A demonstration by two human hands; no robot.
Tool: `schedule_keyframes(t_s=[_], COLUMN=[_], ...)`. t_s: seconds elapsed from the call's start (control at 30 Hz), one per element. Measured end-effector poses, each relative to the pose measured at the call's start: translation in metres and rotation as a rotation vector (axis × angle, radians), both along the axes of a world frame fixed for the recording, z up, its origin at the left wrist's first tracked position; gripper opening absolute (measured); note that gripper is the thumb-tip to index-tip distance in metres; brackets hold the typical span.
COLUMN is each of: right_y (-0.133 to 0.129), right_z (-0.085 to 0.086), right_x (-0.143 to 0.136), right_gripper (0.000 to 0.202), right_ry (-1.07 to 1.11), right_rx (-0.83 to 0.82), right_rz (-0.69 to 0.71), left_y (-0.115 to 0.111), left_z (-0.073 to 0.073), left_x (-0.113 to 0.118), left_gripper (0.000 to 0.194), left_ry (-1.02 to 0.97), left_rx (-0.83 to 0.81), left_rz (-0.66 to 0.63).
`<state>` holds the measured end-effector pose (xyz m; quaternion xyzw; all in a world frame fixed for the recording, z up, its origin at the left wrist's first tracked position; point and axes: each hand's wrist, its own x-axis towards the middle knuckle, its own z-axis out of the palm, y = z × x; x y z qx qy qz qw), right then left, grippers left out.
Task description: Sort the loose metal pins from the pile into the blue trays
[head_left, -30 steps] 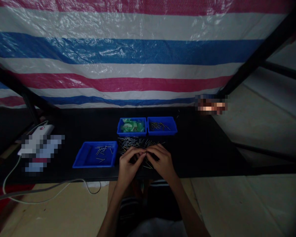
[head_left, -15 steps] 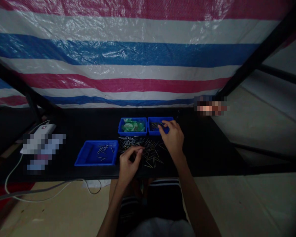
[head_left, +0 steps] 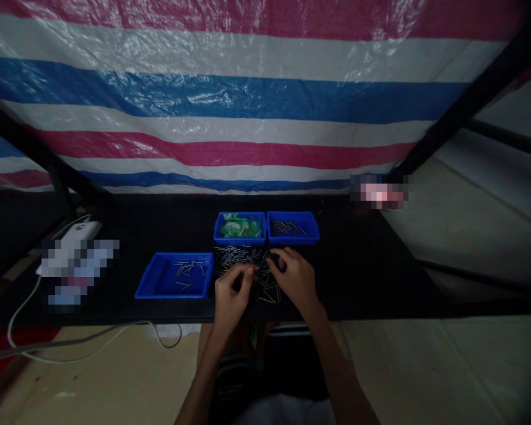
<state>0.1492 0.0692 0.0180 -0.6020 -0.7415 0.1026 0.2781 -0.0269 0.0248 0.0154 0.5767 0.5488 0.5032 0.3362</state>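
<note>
- While thumb and forefinger of the left grip (head_left: 230,296) meet at the tips, too little shows to tell whether a rod is pinched there.
- Over the scatter, the right grip (head_left: 295,276) curls thumb and forefinger toward each other; whether it grasps anything cannot be told.
- Loose rods (head_left: 232,255), thin and straight, lie on the black counter (head_left: 358,271) just beyond the left grip and between the two grips, partly hidden by fingers.
- Their long axes lie flat and cross at many angles; below the right grip's thumb, one points nearly away from the person, another nearly sideways. Which end is which is too small to make out.
- Just left of the left grip, a wide blue tray (head_left: 157,277) holds a few rods, mostly in its right half, some sideways, some slanting.
- Beyond the grips, two smaller blue trays stand side by side: the packet tray (head_left: 239,241) holds green packets (head_left: 239,228), and the right-hand tray (head_left: 293,241) holds a small slanting heap of rods.
</note>
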Motion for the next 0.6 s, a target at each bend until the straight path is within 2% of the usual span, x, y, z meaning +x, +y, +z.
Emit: schedule_keyframes(t_s=[0.27, 0.4, 0.6], right_y=[0.011, 0.012, 0.016], right_z=[0.010, 0.014, 0.021], right_x=[-0.011, -0.011, -0.012], right_gripper=[0.020, 0.016, 0.007], right_ry=[-0.064, -0.075, -0.097], right_rx=[-0.142, -0.156, -0.167], right_rz=[0.007, 0.020, 0.114], left_y=[0.000, 0.001, 0.002], left_z=[0.000, 0.000, 0.000], left_x=[-0.001, 0.000, 0.001], left_gripper=[0.029, 0.029, 0.030], left_ry=[-0.004, 0.002, -0.001], left_rx=[-0.011, -0.009, -0.016], left_rz=[0.008, 0.007, 0.004])
